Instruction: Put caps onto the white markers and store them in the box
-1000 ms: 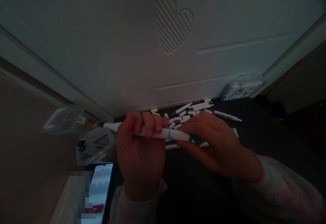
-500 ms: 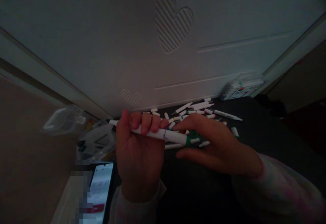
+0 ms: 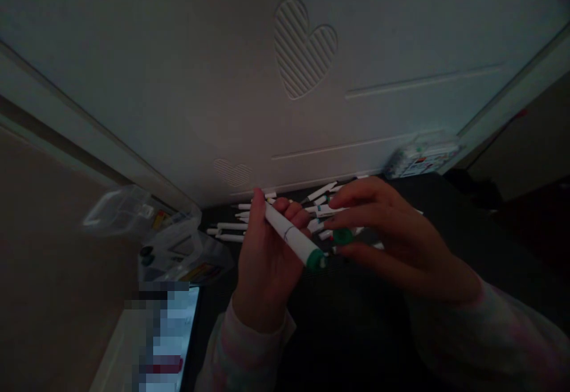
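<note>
In my left hand (image 3: 271, 255) lies a white marker (image 3: 287, 231) with a green end, held across the fingers by the thumb. Its green end points down and right, toward my right hand; the other end is hidden by the thumb. My right hand (image 3: 387, 237) hovers to the right with fingers curved and thumb apart. A round green piece (image 3: 342, 236) shows between its thumb and fingers; whether they touch it I cannot tell. Behind both hands lies a pile of white markers (image 3: 323, 192), partly hidden.
A clear plastic case (image 3: 182, 255) stands open at the left, above a lit phone (image 3: 184, 315). At the back right, another clear case (image 3: 423, 157) leans against a pale panel (image 3: 200, 83) with carved hearts. Everything rests on a dark tabletop (image 3: 472, 225).
My left hand has moved right and turned the marker, so its green end now points more toward me. My right hand has drawn back to the right, its fingers more curled.
</note>
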`<state>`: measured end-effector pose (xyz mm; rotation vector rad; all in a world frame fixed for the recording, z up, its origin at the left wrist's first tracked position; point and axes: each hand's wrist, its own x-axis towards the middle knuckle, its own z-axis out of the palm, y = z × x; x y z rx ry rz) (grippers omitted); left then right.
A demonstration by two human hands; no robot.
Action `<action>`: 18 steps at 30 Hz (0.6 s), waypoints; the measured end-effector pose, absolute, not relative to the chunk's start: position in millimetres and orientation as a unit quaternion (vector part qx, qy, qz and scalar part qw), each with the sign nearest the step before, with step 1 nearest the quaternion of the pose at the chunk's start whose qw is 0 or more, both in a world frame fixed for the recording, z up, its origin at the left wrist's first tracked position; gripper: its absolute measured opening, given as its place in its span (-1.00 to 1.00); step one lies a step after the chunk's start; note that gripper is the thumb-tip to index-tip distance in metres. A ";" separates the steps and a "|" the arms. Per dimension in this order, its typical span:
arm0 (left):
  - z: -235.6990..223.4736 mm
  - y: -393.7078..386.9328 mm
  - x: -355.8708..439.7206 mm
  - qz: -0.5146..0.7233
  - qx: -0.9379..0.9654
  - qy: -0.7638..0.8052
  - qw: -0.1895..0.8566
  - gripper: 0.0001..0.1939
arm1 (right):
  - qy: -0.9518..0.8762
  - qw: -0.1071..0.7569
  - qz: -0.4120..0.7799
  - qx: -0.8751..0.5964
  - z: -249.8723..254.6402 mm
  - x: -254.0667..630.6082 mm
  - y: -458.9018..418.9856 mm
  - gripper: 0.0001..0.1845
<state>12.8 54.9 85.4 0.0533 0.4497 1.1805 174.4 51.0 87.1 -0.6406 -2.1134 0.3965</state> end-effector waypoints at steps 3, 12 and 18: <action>80.9 56.0 14.9 0.540 0.016 0.193 0.819 -0.57 | -0.842 0.455 0.156 -0.246 88.5 172.4 49.0 -0.76; 87.9 54.9 29.6 0.507 -0.037 0.257 0.822 -0.55 | -0.830 0.495 0.172 -0.191 87.3 165.2 47.7 -0.81; 89.9 54.1 31.6 0.489 -0.030 0.259 0.833 -0.51 | -0.831 0.494 0.170 -0.191 86.2 165.4 47.0 -0.83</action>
